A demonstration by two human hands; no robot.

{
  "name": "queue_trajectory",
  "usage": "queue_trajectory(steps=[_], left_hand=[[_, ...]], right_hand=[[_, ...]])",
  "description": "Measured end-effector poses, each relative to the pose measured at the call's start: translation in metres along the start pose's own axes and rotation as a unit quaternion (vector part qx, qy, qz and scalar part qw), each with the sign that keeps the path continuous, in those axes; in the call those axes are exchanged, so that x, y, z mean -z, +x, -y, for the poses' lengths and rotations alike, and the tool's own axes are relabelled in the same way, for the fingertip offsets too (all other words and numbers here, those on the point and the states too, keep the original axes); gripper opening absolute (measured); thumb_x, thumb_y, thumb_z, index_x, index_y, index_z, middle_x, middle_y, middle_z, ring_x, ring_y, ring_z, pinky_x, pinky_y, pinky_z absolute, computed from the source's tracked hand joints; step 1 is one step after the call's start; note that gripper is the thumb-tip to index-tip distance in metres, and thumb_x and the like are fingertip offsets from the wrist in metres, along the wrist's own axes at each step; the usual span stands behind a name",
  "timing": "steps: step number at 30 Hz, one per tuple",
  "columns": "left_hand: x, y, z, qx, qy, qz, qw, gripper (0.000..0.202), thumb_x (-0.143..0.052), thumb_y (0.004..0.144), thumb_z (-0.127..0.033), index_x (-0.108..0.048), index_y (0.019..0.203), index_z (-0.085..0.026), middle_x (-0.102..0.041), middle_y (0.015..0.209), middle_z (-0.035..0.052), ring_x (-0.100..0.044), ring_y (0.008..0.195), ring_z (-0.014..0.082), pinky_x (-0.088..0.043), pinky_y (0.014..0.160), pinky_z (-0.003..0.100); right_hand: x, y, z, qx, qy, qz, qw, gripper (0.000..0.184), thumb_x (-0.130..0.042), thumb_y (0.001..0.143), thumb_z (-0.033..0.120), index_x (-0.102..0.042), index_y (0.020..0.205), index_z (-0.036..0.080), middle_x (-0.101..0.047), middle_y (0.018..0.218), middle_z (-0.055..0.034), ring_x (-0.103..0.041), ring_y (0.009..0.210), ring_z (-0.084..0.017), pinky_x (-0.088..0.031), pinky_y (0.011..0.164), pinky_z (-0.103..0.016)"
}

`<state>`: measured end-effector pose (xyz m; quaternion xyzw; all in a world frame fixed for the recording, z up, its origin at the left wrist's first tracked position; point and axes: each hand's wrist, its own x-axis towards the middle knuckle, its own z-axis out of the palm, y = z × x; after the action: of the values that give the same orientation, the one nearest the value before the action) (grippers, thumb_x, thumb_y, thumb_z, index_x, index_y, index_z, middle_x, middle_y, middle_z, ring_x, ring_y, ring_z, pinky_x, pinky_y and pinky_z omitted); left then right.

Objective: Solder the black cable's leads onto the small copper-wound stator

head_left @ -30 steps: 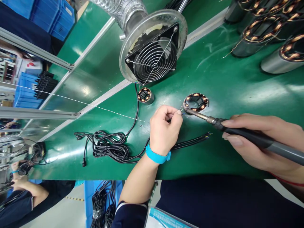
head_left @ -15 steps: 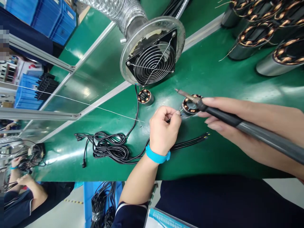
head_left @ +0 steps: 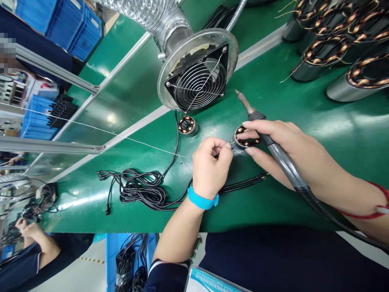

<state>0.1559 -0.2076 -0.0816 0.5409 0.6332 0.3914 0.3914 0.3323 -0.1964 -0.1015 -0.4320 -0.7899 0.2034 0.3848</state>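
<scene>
My left hand (head_left: 212, 165), with a blue wristband, pinches a thin black wire beside a small stator (head_left: 245, 138) wound with copper coils on the green belt. My right hand (head_left: 282, 150) grips a soldering iron (head_left: 261, 123) by its dark handle, and its fingers touch the stator's rim. The iron's tip (head_left: 238, 93) points up and away, lifted off the stator toward the fan. A second small stator (head_left: 187, 125) stands to the left, just under the fan.
A round fume-extraction fan (head_left: 197, 77) on a flexible duct faces the work spot. A bundle of black cables (head_left: 136, 188) lies at the left. Several large wound stators (head_left: 340, 44) lie at the back right. Another person's hands (head_left: 26, 231) work at the lower left.
The soldering iron tip has lifted from the stator and swung up toward the fan. My right hand moved in over the stator. My left hand stayed in place.
</scene>
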Motion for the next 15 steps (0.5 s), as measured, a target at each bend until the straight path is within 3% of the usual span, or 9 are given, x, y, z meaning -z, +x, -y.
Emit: queue_trajectory(steps=[4, 7, 11, 15], left_hand=[[0.001, -0.001, 0.000, -0.010, -0.007, 0.007, 1.000, 0.010, -0.061, 0.086, -0.018, -0.061, 0.076, -0.019, -0.057, 0.072, -0.0019, -0.053, 0.069, 0.0107, -0.044, 0.067, 0.024], [0.003, -0.002, 0.000, -0.039, -0.004, 0.012, 0.999, 0.010, -0.059, 0.089, -0.018, -0.063, 0.079, -0.018, -0.059, 0.074, -0.0011, -0.054, 0.068, 0.0106, -0.045, 0.065, 0.024], [0.006, -0.003, 0.002, -0.144, 0.006, -0.002, 0.990, 0.012, -0.059, 0.093, -0.019, -0.067, 0.083, -0.019, -0.065, 0.080, 0.0014, -0.061, 0.077, 0.0129, -0.050, 0.071, 0.026], [0.008, -0.003, 0.006, -0.232, 0.036, -0.007, 0.972, 0.012, -0.062, 0.095, -0.019, -0.072, 0.088, -0.020, -0.071, 0.093, 0.0047, -0.066, 0.092, 0.0166, -0.054, 0.084, 0.032]], right_hand=[[-0.003, -0.001, 0.003, -0.021, -0.003, -0.030, 0.999, 0.040, -0.056, 0.099, 0.028, -0.053, 0.140, 0.028, -0.073, 0.105, -0.0036, -0.069, 0.099, -0.026, -0.054, 0.085, -0.042], [-0.008, 0.000, 0.005, -0.007, -0.013, -0.019, 1.000, 0.041, -0.055, 0.100, 0.026, -0.051, 0.140, 0.026, -0.072, 0.100, -0.0035, -0.068, 0.094, -0.024, -0.052, 0.084, -0.041], [-0.012, 0.002, 0.006, 0.028, -0.013, -0.033, 0.999, 0.039, -0.054, 0.100, 0.022, -0.049, 0.139, 0.025, -0.071, 0.096, -0.0024, -0.067, 0.089, -0.021, -0.052, 0.082, -0.038], [-0.012, 0.003, 0.009, 0.017, -0.012, -0.029, 0.999, 0.038, -0.053, 0.100, 0.024, -0.049, 0.138, 0.026, -0.070, 0.096, -0.0027, -0.067, 0.090, -0.022, -0.053, 0.083, -0.038]])
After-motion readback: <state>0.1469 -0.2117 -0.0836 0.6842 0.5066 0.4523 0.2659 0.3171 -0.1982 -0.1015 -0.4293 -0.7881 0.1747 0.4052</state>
